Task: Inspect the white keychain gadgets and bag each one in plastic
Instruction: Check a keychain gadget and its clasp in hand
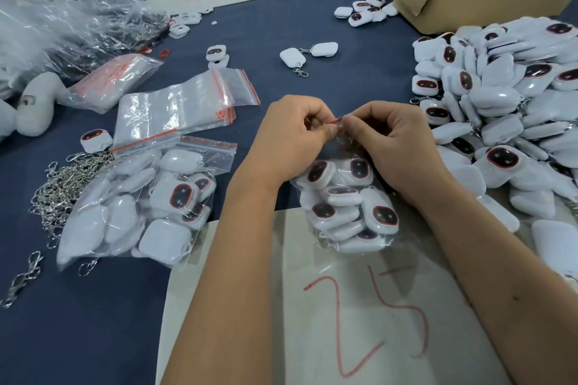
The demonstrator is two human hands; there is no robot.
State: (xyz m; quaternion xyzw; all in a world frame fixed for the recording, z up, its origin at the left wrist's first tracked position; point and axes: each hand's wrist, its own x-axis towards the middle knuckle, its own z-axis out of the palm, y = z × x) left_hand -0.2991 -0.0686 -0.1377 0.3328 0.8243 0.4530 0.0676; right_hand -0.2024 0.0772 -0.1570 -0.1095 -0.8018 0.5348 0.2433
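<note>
- The person is closing a zip bag (347,206) full of white keychain gadgets (380,216). The bag hangs right under the pinch and rests on a pale sheet (359,322) with a red "25" written on it.
- The left hand (291,137) and the right hand (397,141) are both curled and pinch the red strip (338,120) at the top of the bag. Their fingertips are almost touching each other.
- Both forearms reach forward from the person and come together at the bag.
- Some work looks done: another filled bag (140,200) lies off to the left of the pinch, with its red strip at the top.
- A lot looks left: a big pile of loose gadgets (513,109) sits just right of the right hand.
- Empty zip bags (175,106) wait up and left of the pinch.
- A heap of metal clips (62,184) lies farther left, past the filled bag.
- A cardboard box (488,0) stands far beyond the right hand.
</note>
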